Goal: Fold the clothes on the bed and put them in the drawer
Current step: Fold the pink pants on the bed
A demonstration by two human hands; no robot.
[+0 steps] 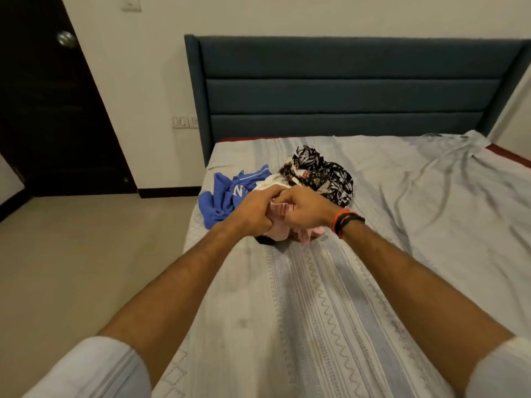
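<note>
Both of our hands are closed on a pink garment [277, 222] at the middle of the bed [330, 297]: our left hand [255, 211] grips its left part, our right hand [304, 209] its right, knuckles nearly touching. Just beyond, at eleven o'clock, lies a blue shirt [222, 196]; at one o'clock, a black-and-white patterned garment [324, 173]. Farther back stands the dark headboard [344, 87].
</note>
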